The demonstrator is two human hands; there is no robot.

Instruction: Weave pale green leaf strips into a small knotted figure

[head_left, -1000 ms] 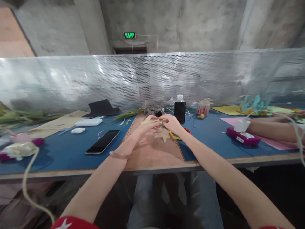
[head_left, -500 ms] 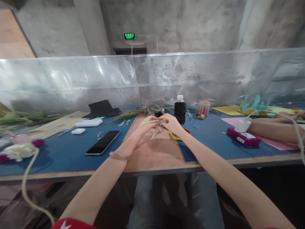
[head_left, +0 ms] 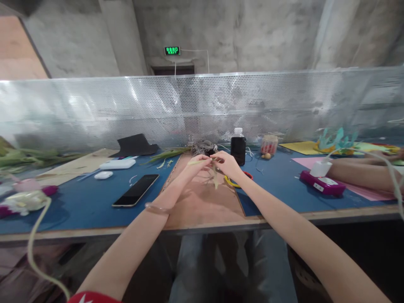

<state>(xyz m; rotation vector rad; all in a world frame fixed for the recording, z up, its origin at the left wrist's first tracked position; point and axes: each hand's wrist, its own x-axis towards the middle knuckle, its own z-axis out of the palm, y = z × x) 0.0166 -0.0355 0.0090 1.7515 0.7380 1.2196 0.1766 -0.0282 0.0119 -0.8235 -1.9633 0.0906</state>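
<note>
fingers bent and pressed together, my left hand (head_left: 199,165) and my right hand (head_left: 229,165) pinch a thin, pale green strip (head_left: 193,162). one part of it lies along my left hand and points left. a pale, floppy bit (head_left: 216,181) hangs just under my fingers, and i can't tell if it is the same strip. my hands are close to each other, over the bare brown part of the table (head_left: 202,210). a shiny bracelet (head_left: 159,208) sits on my left wrist.

just past my hands is a messy gray bundle (head_left: 202,147). past my right hand is a bottle (head_left: 238,134) with a white cap, and it looks black lower down. a yellow and red thing (head_left: 232,182) pokes out by my right arm, partly hidden. farther right of my grip is a jar (head_left: 269,143) with red on it. well off to the right are a purple power strip (head_left: 322,184) and another person's arm (head_left: 362,171).

left of my hands, a phone (head_left: 135,191) lies flat, dark side up. past it are a small white case (head_left: 103,175) and a longer white one (head_left: 117,163). green leaves (head_left: 170,154) lie near them, past my left hand.
</note>
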